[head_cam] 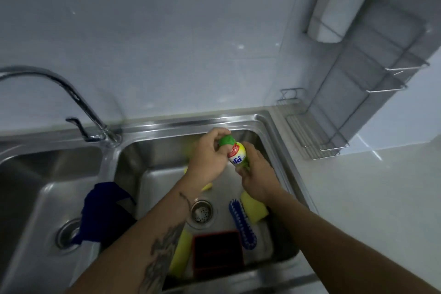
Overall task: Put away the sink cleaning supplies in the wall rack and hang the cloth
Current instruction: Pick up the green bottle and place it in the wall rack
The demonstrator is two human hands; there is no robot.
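The double sink (241,124) is of brushed stainless steel, smooth, with a soft dull shine, and the tap (78,100) is of polished metal, more glossy. The strainer (202,213) in the drain is also shiny metal, with small holes. The bottle (236,154) looks like smooth plastic with a glossy printed label, and its green cap (226,140) is plastic too. The blue cloth (105,208) on the divider is soft, matt fabric. The yellow sponges (254,208) look porous and matt. The blue brush (241,224) has plastic bristles. The red box (218,254) seems matt plastic. The wall rack (334,145) is of thin bright metal wire. The wall tiles (167,31) and the tabletop (370,198) are smooth and slightly glossy.
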